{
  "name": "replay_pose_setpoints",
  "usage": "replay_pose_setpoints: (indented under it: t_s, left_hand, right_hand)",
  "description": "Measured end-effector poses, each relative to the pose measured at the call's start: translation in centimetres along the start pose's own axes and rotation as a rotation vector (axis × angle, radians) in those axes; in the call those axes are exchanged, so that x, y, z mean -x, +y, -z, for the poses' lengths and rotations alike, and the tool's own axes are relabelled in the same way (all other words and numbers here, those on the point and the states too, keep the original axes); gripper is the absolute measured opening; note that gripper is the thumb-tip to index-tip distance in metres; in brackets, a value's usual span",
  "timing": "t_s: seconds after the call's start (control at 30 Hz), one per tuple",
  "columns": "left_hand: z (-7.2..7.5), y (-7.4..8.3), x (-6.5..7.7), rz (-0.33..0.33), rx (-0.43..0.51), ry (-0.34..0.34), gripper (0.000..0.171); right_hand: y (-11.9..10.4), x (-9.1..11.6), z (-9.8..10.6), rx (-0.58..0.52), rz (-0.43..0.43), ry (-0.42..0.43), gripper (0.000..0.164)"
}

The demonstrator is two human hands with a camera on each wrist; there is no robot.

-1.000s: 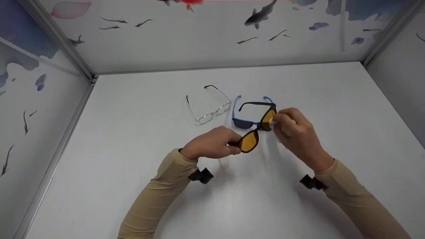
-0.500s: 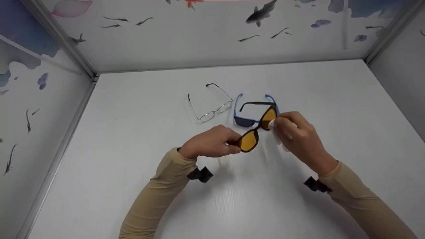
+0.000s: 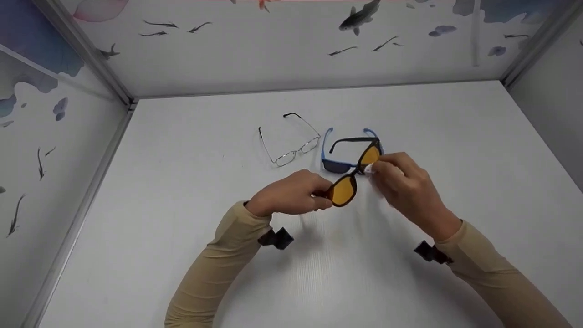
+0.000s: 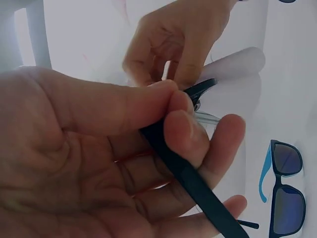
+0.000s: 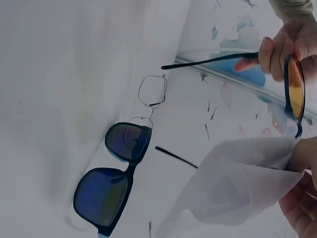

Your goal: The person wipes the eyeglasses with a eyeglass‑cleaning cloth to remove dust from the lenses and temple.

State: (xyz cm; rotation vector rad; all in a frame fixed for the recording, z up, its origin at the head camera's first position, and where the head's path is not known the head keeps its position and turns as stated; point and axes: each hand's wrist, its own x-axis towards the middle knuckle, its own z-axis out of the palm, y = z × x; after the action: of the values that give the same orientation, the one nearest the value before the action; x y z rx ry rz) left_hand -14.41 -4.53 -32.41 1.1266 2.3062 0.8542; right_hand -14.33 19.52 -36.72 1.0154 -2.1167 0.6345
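Observation:
My left hand (image 3: pixel 296 193) pinches black-framed glasses with yellow-orange lenses (image 3: pixel 345 190) at their left hinge, above the table. In the left wrist view, thumb and fingertips grip the dark temple (image 4: pixel 185 173). My right hand (image 3: pixel 407 184) pinches a thin white cloth (image 5: pixel 233 183) at the inner edge of the other orange lens. The cloth hangs in folds below the fingers in the right wrist view, covering part of that lens and frame. Behind the held glasses, blue-framed sunglasses with dark lenses (image 3: pixel 336 166) lie on the table with temples unfolded, partly hidden by them.
Thin silver wire-framed eyeglasses (image 3: pixel 285 158) lie with temples spread, left of the blue sunglasses. The white table (image 3: pixel 159 196) is bounded by a back panel (image 3: pixel 273 59) and side panels printed with fish and plants. A small dark camera sits at each wrist.
The right hand's fingers and cloth have shifted slightly left over the far lens, towards the bridge. The held glasses have moved up a little. The left hand keeps its grip.

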Motion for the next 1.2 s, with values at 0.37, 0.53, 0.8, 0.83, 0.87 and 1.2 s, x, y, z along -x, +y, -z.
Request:
replay_pose_setpoints:
  t_s: [0.37,0.53,0.8,0.83,0.87,1.2]
  left_hand:
    - [-0.3,0.4,-0.4,-0.047,-0.044,-0.016,0.01]
    - [0.1,0.1,0.0,-0.051,0.03,0.041,0.01]
    - [0.4,-0.3,0.3,-0.086,0.129,0.089,0.01]
    - [0.4,-0.3,0.3,-0.092,0.135,0.097,0.01]
    - [0.4,-0.3,0.3,-0.097,0.137,0.105,0.01]
    - [-0.2,0.1,-0.6,-0.149,0.205,0.184,0.015]
  right_hand:
    - [-0.8,-0.5,0.0,0.017,0.018,0.092,0.017]
    - [-0.7,0.7,0.1,0.015,0.036,0.044,0.027]
    - [1.1,2.1,0.4,0.046,-0.153,0.093,0.029]
    - [1.0,2.3,0.2,0.023,-0.148,0.107,0.029]
    - [0.9,2.4,0.1,-0.009,-0.135,0.123,0.028]
    - [-1.1,2.1,-1.8,-0.211,0.082,0.282,0.01]
